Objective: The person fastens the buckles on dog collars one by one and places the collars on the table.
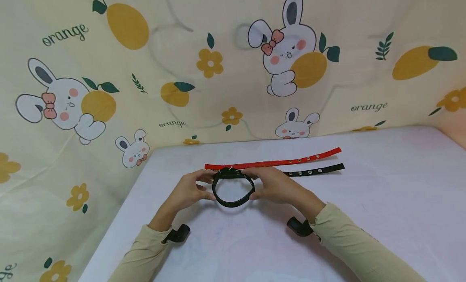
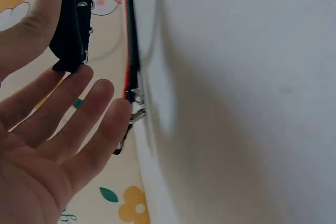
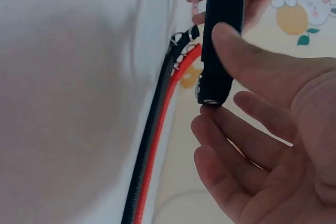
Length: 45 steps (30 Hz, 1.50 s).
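Note:
A black collar (image 1: 231,175), closed into a ring, is held up between both hands over the white table. My left hand (image 1: 187,189) pinches its left side, thumb low and fingertips at the top. The right hand (image 1: 273,185) grips the other side the same way. In the left wrist view, the thumb lies on the black band (image 2: 67,19) and metal eyelets show along it. From the right wrist, the band (image 3: 223,9) stands on edge between thumb and fingertips. Just behind lie a red collar (image 1: 262,164) and a second black collar (image 1: 314,172), stretched out flat and partly hidden.
The white tabletop (image 1: 233,249) extends around the hands. A patterned cloth (image 1: 233,71) with rabbits and oranges hangs behind the table and along its left side. Small black devices (image 1: 179,233) are strapped at both wrists.

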Each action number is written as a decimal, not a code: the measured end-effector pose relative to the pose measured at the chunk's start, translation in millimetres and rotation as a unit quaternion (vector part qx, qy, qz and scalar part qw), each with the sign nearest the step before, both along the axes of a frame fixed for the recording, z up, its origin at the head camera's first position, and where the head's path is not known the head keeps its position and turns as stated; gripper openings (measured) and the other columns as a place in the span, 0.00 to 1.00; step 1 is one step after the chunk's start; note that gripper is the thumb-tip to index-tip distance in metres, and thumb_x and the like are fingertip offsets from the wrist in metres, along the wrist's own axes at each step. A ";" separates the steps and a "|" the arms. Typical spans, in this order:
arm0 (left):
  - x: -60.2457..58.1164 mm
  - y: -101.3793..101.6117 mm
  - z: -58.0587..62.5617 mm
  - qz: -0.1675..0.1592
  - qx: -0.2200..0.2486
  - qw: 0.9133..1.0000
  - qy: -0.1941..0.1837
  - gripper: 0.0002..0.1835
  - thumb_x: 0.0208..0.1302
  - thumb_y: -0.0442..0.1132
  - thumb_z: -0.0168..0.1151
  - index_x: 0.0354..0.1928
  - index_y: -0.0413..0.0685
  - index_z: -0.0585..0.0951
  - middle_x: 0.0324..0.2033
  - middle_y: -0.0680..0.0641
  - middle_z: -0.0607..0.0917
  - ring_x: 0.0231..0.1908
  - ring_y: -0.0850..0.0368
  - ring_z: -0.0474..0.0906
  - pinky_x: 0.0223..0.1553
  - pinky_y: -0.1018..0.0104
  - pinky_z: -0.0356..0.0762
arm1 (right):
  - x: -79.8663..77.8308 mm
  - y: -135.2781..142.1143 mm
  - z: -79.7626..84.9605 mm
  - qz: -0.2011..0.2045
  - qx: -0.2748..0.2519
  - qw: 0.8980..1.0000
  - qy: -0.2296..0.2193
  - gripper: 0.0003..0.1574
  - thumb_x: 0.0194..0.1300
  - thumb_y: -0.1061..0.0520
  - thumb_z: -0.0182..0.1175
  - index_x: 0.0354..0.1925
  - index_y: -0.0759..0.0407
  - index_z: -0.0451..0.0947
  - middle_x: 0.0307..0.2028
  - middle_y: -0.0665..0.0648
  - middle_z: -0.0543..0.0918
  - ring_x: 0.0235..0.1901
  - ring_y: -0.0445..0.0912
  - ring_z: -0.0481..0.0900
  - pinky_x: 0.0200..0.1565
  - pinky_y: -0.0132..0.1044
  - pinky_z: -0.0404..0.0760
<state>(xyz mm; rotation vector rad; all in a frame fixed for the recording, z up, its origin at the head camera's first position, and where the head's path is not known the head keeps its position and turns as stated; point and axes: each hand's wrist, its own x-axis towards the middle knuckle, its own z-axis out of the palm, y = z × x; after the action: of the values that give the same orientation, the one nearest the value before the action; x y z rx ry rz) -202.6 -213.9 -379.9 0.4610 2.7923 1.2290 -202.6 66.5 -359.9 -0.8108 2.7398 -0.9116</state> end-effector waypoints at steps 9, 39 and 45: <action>-1.8 7.2 -4.9 0.003 -0.107 0.993 -0.040 0.36 0.38 0.38 0.85 0.55 0.49 0.82 0.45 0.51 0.87 0.47 0.55 0.81 0.49 0.59 0.81 | -1.4 -2.2 -7.0 0.011 0.042 0.999 -0.029 0.44 0.49 0.55 0.79 0.64 0.49 0.75 0.52 0.54 0.86 0.56 0.49 0.80 0.59 0.50 0.77; 1.6 2.1 5.6 -0.043 -0.154 0.987 -0.029 0.31 0.48 0.39 0.80 0.57 0.46 0.81 0.47 0.48 0.87 0.47 0.52 0.82 0.51 0.55 0.80 | 0.0 33.2 3.4 0.002 0.065 0.997 -0.032 0.40 0.56 0.47 0.74 0.65 0.49 0.74 0.55 0.53 0.84 0.59 0.51 0.79 0.58 0.53 0.77; 0.1 8.2 16.6 -0.038 -0.120 0.992 -0.016 0.24 0.57 0.41 0.74 0.56 0.45 0.82 0.46 0.46 0.87 0.44 0.53 0.83 0.45 0.59 0.79 | -1.7 62.0 13.9 0.004 0.058 0.998 -0.016 0.35 0.60 0.47 0.71 0.63 0.52 0.76 0.56 0.54 0.84 0.59 0.51 0.79 0.60 0.53 0.76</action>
<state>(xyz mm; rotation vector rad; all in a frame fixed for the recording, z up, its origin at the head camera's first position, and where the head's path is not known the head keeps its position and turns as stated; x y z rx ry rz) -202.5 -205.7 -363.3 0.5186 2.8168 0.8639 -204.4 128.5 -346.0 -0.7779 2.7314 -0.7488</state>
